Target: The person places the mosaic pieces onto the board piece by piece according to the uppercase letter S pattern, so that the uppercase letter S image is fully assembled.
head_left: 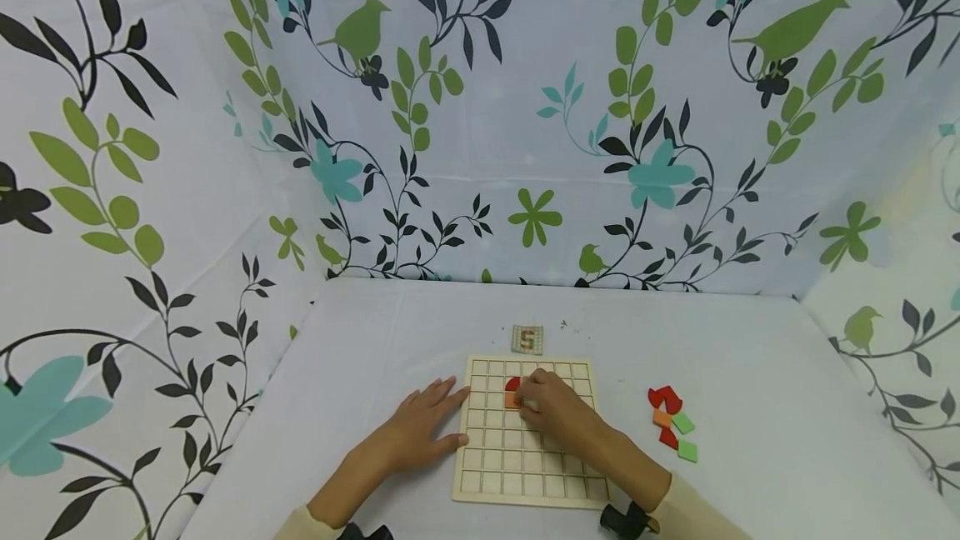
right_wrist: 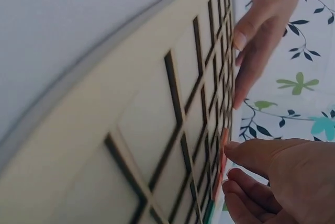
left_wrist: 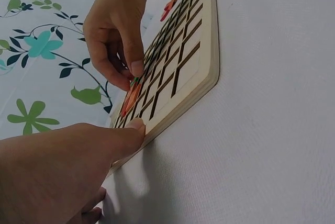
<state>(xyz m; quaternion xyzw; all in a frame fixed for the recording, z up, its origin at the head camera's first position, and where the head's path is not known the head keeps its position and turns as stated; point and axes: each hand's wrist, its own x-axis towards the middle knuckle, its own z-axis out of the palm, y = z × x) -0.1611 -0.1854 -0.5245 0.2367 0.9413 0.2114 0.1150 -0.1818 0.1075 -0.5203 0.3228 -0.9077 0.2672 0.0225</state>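
A wooden grid board [head_left: 487, 486] lies flat on the white table. My left hand [head_left: 422, 430] rests at its left edge, fingers spread, thumb and fingertips touching the rim. Over the upper middle cells, my right hand [head_left: 558, 408] pinches a small green tile [left_wrist: 136, 80] between thumb and fingertips, low at the grid; most of the tile is hidden by the fingers. Beside those fingertips, a red rounded piece [head_left: 513, 383] and an orange square tile [head_left: 512, 400] sit in neighbouring cells, one above the other.
Right of the board lies a loose group of pieces: red rounded ones [head_left: 669, 399], an orange square [head_left: 662, 418] and green squares [head_left: 687, 451]. Behind the board's far edge is a small patterned card [head_left: 527, 339]. A leaf-and-bird printed cloth [head_left: 480, 257] hangs around the table.
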